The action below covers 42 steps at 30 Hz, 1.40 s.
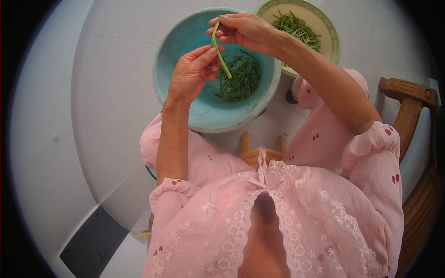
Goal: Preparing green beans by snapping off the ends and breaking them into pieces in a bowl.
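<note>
One green stem vegetable piece (225, 67), perhaps a bean pod, is held between both hands above a teal plastic basin (212, 120). My left hand (194, 71) pinches it near its middle between thumb and finger. At its upper end, my right hand (243, 31) grips it with the thumb and fingertips. Dark green scraps and short stems (240, 78) lie at the bottom of the basin. Beyond my right forearm, cut green pieces (297, 29) are heaped in a cream basin with a green rim (334, 45).
A small wooden stool (259, 156) shows between my knees. Carved wooden furniture (410, 104) stands at the right. A dark panel or mat (95, 241) lies at the lower left, by the pale wall. The basins stand on a light tiled floor (121, 76).
</note>
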Each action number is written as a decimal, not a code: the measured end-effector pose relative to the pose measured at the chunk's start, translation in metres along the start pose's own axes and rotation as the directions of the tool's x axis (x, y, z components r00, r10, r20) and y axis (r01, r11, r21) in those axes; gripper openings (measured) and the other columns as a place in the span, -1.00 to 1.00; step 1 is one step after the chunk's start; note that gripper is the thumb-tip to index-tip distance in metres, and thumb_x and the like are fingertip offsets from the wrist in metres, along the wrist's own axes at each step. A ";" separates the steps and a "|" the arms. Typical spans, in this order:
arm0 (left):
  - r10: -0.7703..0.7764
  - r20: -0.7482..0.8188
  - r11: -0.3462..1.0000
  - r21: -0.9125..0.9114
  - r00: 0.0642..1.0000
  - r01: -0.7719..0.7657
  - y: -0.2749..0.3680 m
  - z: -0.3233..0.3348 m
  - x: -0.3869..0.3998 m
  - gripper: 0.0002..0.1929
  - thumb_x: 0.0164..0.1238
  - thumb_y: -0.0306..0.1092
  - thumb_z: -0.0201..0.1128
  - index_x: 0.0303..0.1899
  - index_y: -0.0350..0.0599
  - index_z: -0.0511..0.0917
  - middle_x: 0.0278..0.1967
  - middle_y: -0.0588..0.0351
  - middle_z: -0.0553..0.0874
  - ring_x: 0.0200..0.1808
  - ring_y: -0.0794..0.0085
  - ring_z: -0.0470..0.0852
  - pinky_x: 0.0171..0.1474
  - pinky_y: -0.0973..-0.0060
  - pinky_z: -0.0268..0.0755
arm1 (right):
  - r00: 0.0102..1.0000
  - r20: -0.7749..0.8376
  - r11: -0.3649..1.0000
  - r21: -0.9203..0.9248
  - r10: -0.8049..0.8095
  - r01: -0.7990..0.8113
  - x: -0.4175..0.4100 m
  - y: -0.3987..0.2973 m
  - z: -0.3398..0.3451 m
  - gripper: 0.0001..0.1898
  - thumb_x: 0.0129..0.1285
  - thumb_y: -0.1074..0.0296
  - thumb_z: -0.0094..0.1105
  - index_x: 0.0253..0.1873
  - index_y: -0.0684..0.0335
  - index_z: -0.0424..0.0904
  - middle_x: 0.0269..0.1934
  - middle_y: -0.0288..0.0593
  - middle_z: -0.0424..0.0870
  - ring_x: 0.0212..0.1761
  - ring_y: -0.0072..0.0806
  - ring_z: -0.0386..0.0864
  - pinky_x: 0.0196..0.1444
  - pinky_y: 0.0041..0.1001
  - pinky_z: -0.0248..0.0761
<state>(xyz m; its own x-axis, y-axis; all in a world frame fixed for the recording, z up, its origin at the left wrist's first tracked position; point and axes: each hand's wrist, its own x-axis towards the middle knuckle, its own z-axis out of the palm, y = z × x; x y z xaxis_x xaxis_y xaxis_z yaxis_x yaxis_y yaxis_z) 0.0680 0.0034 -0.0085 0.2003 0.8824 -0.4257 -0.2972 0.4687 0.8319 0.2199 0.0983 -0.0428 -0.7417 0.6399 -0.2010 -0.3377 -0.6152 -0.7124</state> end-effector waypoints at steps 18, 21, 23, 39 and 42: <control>0.062 -0.428 0.939 -0.281 0.902 -0.198 0.000 -0.040 0.012 -0.87 0.27 -0.44 0.04 -0.25 -0.30 0.46 -0.41 0.06 0.53 -0.46 0.49 0.46 -0.49 0.60 0.32 | 0.923 -0.131 0.921 -0.203 -0.361 0.331 0.003 -0.022 -0.003 -0.78 0.24 0.24 0.02 -0.30 0.30 0.51 -0.42 -0.24 0.56 -0.40 -0.60 0.51 -0.26 -0.61 0.41; 0.192 -0.338 0.980 0.009 0.921 -0.201 -0.001 -0.022 0.012 -0.81 0.24 -0.42 0.10 -0.17 -0.31 0.47 -0.43 0.09 0.57 -0.47 0.52 0.50 -0.49 0.61 0.33 | 0.991 -0.035 0.801 -0.593 -0.126 0.081 -0.005 -0.014 0.000 -0.78 0.21 0.25 0.06 -0.24 0.31 0.53 -0.39 -0.26 0.58 -0.38 -0.62 0.52 -0.23 -0.64 0.42; 0.260 -0.328 0.964 0.141 0.908 -0.225 -0.003 -0.016 0.016 -0.77 0.21 -0.41 0.13 -0.13 -0.32 0.47 -0.42 0.08 0.59 -0.45 0.51 0.54 -0.48 0.62 0.36 | 0.999 0.025 0.630 -0.775 -0.041 0.045 -0.007 -0.003 0.008 -0.75 0.18 0.19 0.09 -0.25 0.28 0.54 -0.43 -0.32 0.57 -0.42 -0.68 0.49 -0.34 -0.63 0.38; 0.059 -0.277 0.882 0.465 0.959 0.080 -0.045 -0.035 0.031 -0.72 0.20 -0.33 0.15 -0.09 -0.28 0.49 -0.35 0.04 0.64 -0.45 0.51 0.61 -0.44 0.67 0.45 | 0.841 -0.156 -0.222 -0.925 -0.519 -0.309 -0.049 -0.073 -0.041 -0.66 0.09 0.27 0.07 -0.10 0.42 0.46 -0.26 0.19 0.55 -0.15 -0.06 0.51 -0.08 -0.28 0.35; -0.069 -0.318 0.823 0.517 0.946 0.234 -0.078 -0.062 0.059 -0.74 0.14 -0.36 0.15 -0.16 -0.29 0.53 -0.41 0.06 0.64 -0.51 0.51 0.60 -0.49 0.64 0.43 | 0.821 -0.113 -0.111 -0.972 -0.559 -0.209 -0.044 -0.076 -0.034 -0.62 0.13 0.23 0.05 -0.05 0.42 0.43 -0.22 0.17 0.55 -0.11 -0.07 0.49 -0.03 -0.28 0.32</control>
<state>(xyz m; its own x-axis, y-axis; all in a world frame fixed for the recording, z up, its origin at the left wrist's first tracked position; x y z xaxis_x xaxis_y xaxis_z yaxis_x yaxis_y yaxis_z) 0.0448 0.0214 -0.1203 -0.0866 0.8148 -0.5733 0.2853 0.5716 0.7693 0.2978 0.1329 -0.0023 -0.3550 0.9216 0.1572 0.7553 0.3818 -0.5326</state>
